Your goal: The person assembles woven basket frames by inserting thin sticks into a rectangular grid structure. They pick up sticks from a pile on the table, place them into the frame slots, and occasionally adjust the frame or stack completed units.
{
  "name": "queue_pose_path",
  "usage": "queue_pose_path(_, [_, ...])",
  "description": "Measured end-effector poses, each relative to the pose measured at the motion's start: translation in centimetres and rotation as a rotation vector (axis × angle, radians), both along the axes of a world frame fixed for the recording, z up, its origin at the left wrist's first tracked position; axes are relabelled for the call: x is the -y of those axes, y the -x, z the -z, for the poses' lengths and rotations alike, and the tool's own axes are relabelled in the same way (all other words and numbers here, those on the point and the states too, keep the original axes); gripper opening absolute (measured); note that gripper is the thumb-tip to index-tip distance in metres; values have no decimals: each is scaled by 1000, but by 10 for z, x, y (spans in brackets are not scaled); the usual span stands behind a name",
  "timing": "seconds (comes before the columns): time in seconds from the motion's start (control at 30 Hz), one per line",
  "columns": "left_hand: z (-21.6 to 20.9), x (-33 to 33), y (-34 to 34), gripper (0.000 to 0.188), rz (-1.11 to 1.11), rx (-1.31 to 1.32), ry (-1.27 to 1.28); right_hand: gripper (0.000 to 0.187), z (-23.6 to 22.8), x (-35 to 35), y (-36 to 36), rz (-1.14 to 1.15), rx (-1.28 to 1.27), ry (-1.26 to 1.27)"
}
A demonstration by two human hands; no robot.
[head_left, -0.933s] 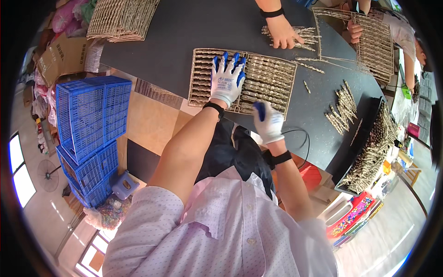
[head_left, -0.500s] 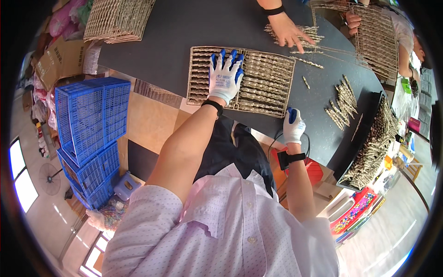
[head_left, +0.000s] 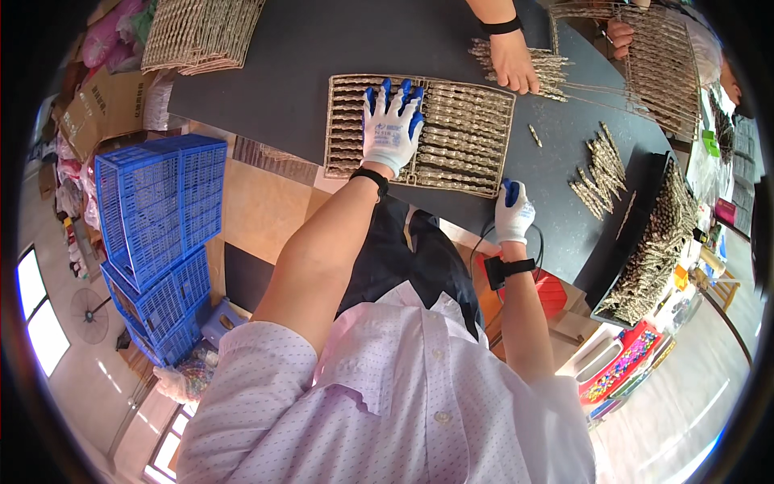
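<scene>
Across a dark surface [head_left: 355,40], a ridged, wire-framed panel [head_left: 463,133] lies flat near the edge closest to the wearer, its long side running left to right. A gloved left hand [head_left: 390,133] rests palm down on the panel's left half, its grip spread, blue-tipped fingers pointing away from the body; the bare left forearm [head_left: 318,242] slants up and to the right behind it. Just beside the panel's near right corner, the gloved right hand [head_left: 513,214] is half curled at the surface's edge, the right forearm [head_left: 528,323] nearly upright; whether that grip pinches anything cannot be told. Farther out, a co-worker's hand [head_left: 514,66] reaches down onto a pile of beige strips [head_left: 551,77]. Loose strips [head_left: 598,173] lie at right, near a heaped black tray [head_left: 633,242]. Blue crates [head_left: 161,194] stand stacked at left.
</scene>
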State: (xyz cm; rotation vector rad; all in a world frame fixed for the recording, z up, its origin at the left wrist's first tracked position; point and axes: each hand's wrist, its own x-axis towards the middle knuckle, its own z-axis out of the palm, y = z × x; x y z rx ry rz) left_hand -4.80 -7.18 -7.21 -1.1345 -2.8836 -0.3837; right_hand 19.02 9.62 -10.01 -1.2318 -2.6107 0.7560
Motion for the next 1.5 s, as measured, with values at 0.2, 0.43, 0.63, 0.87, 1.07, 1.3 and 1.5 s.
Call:
queue_pose_path(0.2, [1,0,0,51,-5,-5,-3,18,-3,0,1,-11,41,-18])
queue_pose_path(0.43, [2,0,0,51,3,-21,-28,19,1,0,0,5,41,-12])
queue_pose_path(0.63, [2,0,0,52,5,-19,-1,20,0,0,0,10,28,20])
queue_pose_path(0.87, [4,0,0,50,7,-28,-2,19,-3,2,1,12,19,7])
queue_pose_path(1.07, [3,0,0,51,11,-29,9,18,0,1,0,19,8,7])
queue_pose_path(1.3, [1,0,0,51,18,-49,-10,17,0,2,0,13,-14,-5])
queue_pose_path(1.5, [1,-1,0,49,12,-31,-21,16,-2,2,1,12,-8,-5])
